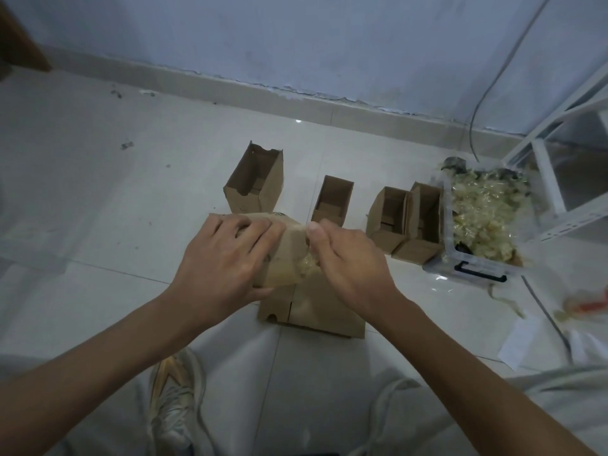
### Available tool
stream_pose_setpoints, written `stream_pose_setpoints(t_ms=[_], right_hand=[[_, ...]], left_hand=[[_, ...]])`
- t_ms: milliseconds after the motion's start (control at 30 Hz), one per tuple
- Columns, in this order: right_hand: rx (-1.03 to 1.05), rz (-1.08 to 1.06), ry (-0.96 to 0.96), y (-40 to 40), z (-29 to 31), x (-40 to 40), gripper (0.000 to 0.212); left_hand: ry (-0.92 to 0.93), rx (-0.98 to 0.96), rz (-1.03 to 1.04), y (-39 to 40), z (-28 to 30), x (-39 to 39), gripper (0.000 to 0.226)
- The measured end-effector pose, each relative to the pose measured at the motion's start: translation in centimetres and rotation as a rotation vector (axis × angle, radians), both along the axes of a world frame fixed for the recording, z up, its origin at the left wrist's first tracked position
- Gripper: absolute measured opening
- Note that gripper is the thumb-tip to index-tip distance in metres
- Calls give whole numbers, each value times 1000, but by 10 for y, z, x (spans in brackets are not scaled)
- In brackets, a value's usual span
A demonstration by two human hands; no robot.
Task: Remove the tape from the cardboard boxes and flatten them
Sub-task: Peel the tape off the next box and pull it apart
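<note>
Head view: fingers [316, 230] pinch tape [307, 268] at box [289, 255] edge.

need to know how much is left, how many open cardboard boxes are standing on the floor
4, standing in a row beyond the hands: tall box far left, small box in the middle, and two touching boxes beside the plastic bin. None seem hidden.

The place looked like a plain room in a home or small storeroom. A pale tiled floor [98, 192] met a bluish painted wall [296, 37] whose paint flaked along the skirting. A white metal shelf frame [546, 179] stood at the right, a thin cable [487, 93] ran down the wall, and scraps lay on the tiles.
</note>
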State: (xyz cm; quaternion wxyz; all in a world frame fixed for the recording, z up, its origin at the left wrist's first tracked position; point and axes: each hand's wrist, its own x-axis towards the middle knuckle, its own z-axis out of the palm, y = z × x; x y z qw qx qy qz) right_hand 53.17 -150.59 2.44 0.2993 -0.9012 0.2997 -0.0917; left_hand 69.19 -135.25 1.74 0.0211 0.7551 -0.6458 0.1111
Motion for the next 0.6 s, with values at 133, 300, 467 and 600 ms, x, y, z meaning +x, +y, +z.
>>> stream_pose_setpoints(t_ms=[133,300,467,600], right_hand=[[-210,19,131,-3,-1,4,47],[-42,126,-63,-15,-4,3,36],[-31,184,-134,-15,0,-4,38],[-87,110,-240,0,-6,-9,30]], left_hand=[[-30,-21,-17,-2,3,0,93],[-32,-42,-28,0,7,3,91],[6,-95,-49,6,9,1,93],[18,-128,-68,11,10,-1,94]])
